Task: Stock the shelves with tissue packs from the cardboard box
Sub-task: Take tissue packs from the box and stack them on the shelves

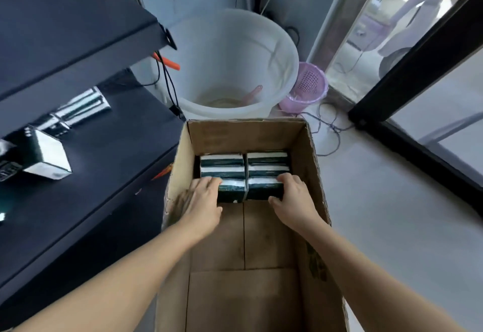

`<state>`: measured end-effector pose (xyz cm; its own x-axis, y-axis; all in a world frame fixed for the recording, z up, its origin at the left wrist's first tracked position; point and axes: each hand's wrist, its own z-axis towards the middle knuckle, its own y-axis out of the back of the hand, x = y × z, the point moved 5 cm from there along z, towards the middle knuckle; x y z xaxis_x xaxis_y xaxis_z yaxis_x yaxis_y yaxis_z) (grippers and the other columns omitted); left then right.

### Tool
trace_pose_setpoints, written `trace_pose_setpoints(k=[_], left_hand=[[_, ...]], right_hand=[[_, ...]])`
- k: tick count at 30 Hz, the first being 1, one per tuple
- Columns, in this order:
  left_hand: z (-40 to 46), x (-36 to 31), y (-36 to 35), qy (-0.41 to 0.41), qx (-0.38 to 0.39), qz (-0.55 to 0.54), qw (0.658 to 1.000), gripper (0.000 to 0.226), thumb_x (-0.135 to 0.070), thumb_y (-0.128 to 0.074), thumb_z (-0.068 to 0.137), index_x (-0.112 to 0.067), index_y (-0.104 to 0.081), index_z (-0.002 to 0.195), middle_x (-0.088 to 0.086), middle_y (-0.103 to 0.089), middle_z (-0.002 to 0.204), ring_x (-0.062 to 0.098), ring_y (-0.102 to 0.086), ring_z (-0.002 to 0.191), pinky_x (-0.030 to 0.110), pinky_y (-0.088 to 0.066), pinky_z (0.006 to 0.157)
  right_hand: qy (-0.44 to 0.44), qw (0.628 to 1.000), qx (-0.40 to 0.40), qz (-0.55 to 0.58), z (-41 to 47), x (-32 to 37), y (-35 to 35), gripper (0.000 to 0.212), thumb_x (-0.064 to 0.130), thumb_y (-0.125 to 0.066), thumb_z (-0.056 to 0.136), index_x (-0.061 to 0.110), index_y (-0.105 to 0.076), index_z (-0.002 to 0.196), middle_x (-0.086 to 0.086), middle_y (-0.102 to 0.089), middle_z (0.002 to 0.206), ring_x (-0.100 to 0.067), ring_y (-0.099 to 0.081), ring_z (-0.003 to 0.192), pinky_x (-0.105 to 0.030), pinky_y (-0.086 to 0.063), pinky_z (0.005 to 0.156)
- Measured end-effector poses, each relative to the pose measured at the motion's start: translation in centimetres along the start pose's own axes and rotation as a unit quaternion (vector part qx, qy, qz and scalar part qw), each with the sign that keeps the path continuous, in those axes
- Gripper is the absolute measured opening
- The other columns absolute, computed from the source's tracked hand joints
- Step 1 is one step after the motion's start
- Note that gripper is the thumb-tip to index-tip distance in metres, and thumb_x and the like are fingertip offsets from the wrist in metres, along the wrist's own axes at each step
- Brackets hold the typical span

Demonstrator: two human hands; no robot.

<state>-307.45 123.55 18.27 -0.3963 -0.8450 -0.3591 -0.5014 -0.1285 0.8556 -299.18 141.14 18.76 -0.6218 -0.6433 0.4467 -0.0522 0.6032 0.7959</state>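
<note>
Inside the cardboard box [311, 164], the two nearest tissue packs [231, 190] are gripped by the left hand [203, 201] and right hand [292, 195], fingers curled round them.

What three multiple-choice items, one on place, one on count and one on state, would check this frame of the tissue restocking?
1. Where do the tissue packs lie in the cardboard box?
A. At the far end
B. At the near end
C. Spread over the whole floor

2. How many packs show from above in the box?
A. Two
B. Six
C. Ten

3. What are the hands doing?
A. Both hang idle outside the box
B. Only the left hand is in the box
C. Each holds a nearest-row pack

Answers:
1 A: the packs sit against the far wall, and bare cardboard floor lies nearer the person.
2 B: two columns of three are visible.
3 C: the left hand and the right hand each have a grip on a pack in the nearest row.
</note>
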Motion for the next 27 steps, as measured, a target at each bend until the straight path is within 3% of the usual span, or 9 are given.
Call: trace_pose_setpoints(k=[7, 13, 17, 23, 27], left_hand=[[3.8, 1.7, -3.8, -0.008, -0.046, 0.107, 0.993, 0.060, -0.015, -0.066, 0.083, -0.017, -0.040, 0.136, 0.000, -0.042, 0.136, 0.020, -0.035, 0.129, 0.036, -0.035, 0.099], [5.0, 2.7, -5.1, -0.013, -0.094, 0.148, 0.984, 0.058, 0.000, -0.080, 0.061, -0.012, -0.061, 0.114, 0.007, -0.052, 0.108, 0.027, -0.049, 0.103, 0.036, -0.047, 0.073], [5.1, 2.8, -5.3, -0.032, -0.091, 0.116, 0.989, 0.046, 0.004, -0.073, 0.068, -0.011, -0.061, 0.110, 0.005, -0.057, 0.104, 0.026, -0.052, 0.101, 0.037, -0.050, 0.070], [2.6, 1.8, -2.1, 0.025, -0.089, 0.005, 0.996, 0.029, -0.016, -0.063, 0.086, -0.017, -0.052, 0.113, 0.000, -0.062, 0.109, 0.023, -0.057, 0.097, 0.033, -0.045, 0.069], [-0.4, 1.1, 2.5, 0.069, -0.103, -0.044, 0.991, 0.028, -0.025, -0.066, 0.084, -0.027, -0.049, 0.106, -0.003, -0.066, 0.104, 0.023, -0.059, 0.091, 0.032, -0.047, 0.071]], right_hand=[[0.014, 0.998, -0.040, -0.052, 4.0, -1.6, -3.9, 0.053, 0.005, -0.060, 0.085, 0.012, -0.039, 0.134, -0.006, -0.038, 0.137, -0.023, -0.034, 0.127, -0.032, -0.037, 0.098], [0.034, 0.981, -0.105, -0.157, 5.1, -2.0, -5.3, 0.043, -0.005, -0.055, 0.080, 0.012, -0.048, 0.119, -0.011, -0.040, 0.126, -0.029, -0.036, 0.114, -0.034, -0.033, 0.092], [0.049, 0.979, -0.111, -0.166, 5.4, -1.8, -5.6, 0.037, -0.005, -0.052, 0.081, 0.011, -0.053, 0.115, -0.010, -0.046, 0.125, -0.028, -0.038, 0.115, -0.036, -0.028, 0.096], [0.066, 0.984, -0.096, -0.132, 3.5, -0.7, -2.7, 0.029, 0.011, -0.056, 0.089, 0.016, -0.050, 0.117, -0.003, -0.059, 0.117, -0.023, -0.050, 0.112, -0.037, -0.025, 0.104], [0.093, 0.988, -0.077, -0.092, 0.6, 1.9, 1.4, 0.031, 0.023, -0.051, 0.093, 0.018, -0.046, 0.124, -0.002, -0.055, 0.122, -0.023, -0.050, 0.114, -0.038, -0.035, 0.095]])
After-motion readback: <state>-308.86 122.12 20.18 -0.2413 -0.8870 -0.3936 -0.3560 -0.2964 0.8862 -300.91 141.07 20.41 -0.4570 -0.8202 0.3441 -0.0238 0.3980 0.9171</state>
